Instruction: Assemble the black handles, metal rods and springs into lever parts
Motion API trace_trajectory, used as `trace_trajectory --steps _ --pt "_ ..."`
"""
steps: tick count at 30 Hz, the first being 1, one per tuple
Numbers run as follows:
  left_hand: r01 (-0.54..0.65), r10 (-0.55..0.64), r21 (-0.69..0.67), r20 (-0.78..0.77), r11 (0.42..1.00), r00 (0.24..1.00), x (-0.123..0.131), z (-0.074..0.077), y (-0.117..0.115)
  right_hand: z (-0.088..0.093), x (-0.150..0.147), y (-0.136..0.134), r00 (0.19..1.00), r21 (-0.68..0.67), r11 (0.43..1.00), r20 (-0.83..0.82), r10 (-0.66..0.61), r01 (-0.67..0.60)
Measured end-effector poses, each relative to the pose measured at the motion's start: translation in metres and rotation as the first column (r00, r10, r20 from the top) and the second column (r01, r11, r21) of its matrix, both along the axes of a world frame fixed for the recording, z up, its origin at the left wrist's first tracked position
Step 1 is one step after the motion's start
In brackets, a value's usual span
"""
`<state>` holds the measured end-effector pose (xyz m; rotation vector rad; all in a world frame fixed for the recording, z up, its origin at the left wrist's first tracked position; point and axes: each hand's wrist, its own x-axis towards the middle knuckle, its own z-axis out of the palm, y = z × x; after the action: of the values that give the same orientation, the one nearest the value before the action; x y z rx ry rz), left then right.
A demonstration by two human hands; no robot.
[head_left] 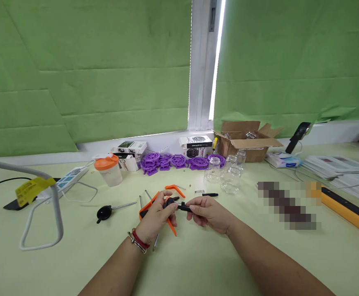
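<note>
Bench [185, 267], pale, with open room along near side: between left forearm [114, 263] and right forearm [268, 255], plus outward of both. Tighter at back edge: purple parts [179, 161], white boxes [196, 142], cardboard box [250, 152]. On left side, grey bent tube [61, 222] with yellow tag [34, 190]; farther back, orange-lidded cup [110, 176]. On right side, orange-and-black bar [352, 213] slanting toward picture edge, well apart from right forearm. Glass jars [230, 187] beyond right hand [208, 211], apart from knuckles.

Black part [184, 208] mid-bench, between both hands, right end pinched in right fingers, thumb on top. Left end near dark piece [167, 202], gripped by left hand [157, 218], fingers curled around. Whether joined: cannot tell. Fingertips of both hands near each other, apart. Orange frame [154, 199] at left hand, partly covered; held or only lying there, cannot tell. Just beyond hands: loose orange piece [176, 189], spring [199, 191], black stick [210, 194]. Left of left hand: black round cap with metal rod [104, 212].
</note>
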<state>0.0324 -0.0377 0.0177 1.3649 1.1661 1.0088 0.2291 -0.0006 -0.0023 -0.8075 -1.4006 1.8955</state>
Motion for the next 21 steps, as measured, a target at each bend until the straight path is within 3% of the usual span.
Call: trace_trajectory --steps 3,7,11,17,21 --pt "-0.15 0.196 0.204 -0.226 0.967 0.954 0.001 -0.007 0.002 0.001 -0.009 -0.005 0.988 -0.043 0.987 -0.017 -0.154 0.153" --pt "-0.125 0.347 0.429 -0.492 0.895 0.798 0.01 -0.013 -0.002 0.0 -0.027 -0.017 0.938 -0.083 0.937 -0.05 -0.343 0.338" --pt "-0.105 0.421 0.489 -0.6 0.866 0.68 0.025 -0.015 -0.007 -0.001 -0.036 -0.026 0.948 -0.183 0.933 -0.02 -0.319 0.31" --pt "-0.131 0.522 0.568 -0.608 0.812 0.599 0.036 -0.019 -0.01 0.001 -0.036 -0.028 0.952 -0.214 0.938 -0.078 -0.295 0.273" --pt "-0.135 0.536 0.569 -0.63 0.811 0.562 0.037 -0.02 -0.009 0.002 -0.037 -0.03 0.951 -0.221 0.937 -0.09 -0.295 0.27"
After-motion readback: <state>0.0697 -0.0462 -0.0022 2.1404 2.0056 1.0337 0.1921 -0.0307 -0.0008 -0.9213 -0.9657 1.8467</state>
